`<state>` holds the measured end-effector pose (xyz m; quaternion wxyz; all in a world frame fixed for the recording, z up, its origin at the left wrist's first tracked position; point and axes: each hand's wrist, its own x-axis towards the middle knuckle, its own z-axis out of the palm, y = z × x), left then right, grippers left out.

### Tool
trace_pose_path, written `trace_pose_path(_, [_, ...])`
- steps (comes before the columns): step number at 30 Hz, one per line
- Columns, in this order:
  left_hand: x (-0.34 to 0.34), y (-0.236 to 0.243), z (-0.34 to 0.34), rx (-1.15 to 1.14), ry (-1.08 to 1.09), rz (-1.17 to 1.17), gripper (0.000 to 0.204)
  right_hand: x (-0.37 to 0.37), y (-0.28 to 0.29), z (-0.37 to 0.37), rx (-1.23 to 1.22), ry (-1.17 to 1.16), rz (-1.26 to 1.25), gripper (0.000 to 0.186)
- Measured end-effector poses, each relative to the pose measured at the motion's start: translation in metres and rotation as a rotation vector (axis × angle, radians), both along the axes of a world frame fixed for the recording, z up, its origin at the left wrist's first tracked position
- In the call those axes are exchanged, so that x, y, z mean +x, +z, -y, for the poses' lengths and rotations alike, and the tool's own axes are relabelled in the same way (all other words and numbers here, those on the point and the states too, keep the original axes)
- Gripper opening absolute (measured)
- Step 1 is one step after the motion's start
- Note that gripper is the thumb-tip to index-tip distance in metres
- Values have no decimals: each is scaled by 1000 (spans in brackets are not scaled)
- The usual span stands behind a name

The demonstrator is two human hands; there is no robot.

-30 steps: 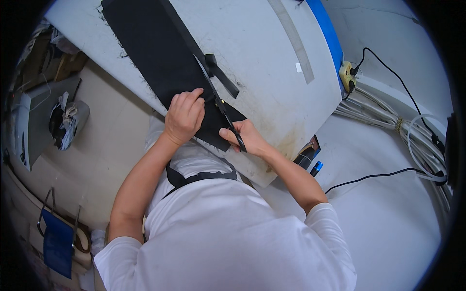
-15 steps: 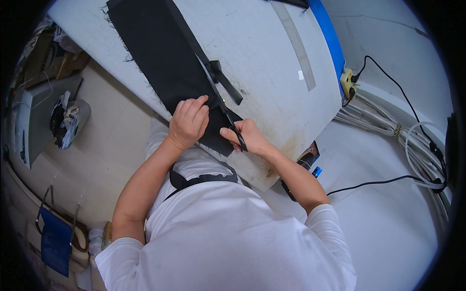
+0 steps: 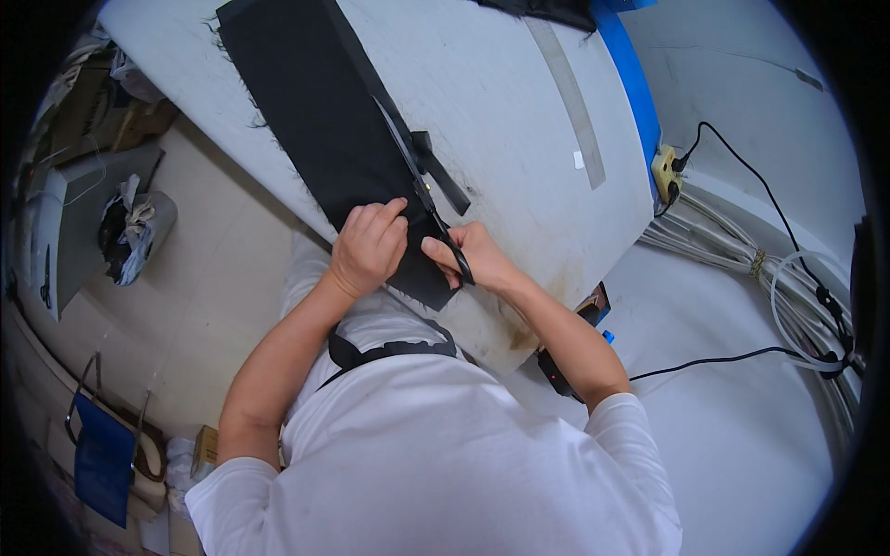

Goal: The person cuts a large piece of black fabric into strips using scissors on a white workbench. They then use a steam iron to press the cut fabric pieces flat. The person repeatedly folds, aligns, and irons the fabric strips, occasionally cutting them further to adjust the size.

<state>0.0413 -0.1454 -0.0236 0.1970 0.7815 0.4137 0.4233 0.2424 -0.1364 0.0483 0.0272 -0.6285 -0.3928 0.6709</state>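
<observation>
A long black fabric piece with frayed threads along its left edge lies on the white table. My left hand rests on its near part, fingers bent and drawn together against the cloth; the thumb is hidden. Scissors with black handles are in my right hand, thumb and fingers around the handles. Their long blades point away from me along the fabric's right edge. A narrow black strip lies just right of the blades, partly cut off or folded; its join to the piece is hard to make out.
The white table has a stained near corner and a grey strip on its right. More black cloth sits at the far edge. A power socket with black cables is by the table's right edge. A blue chair stands lower left.
The table and fabric sit slightly lower and further right in the picture. My left hand has shifted slightly with the cloth, its fingers still on it. The scissors remain in my right hand.
</observation>
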Motion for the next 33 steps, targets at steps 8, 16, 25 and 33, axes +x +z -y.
trace_pose_path(8, [0, -2, 1, 7, -3, 13, 25, -17, -6, -24, 51, -13, 11, 60])
trace_pose_path(16, [0, 0, -1, 9, -1, 34, 23, -25, -8, -36, 95, -29, 11, 60])
trace_pose_path(25, [-2, 3, -1, -6, -10, 31, 24, -33, -14, -50, 83, -42, -36, 61])
trace_pose_path(33, [-3, 4, -1, -8, -23, 20, 23, -49, -14, -77, 104, -36, 32, 62])
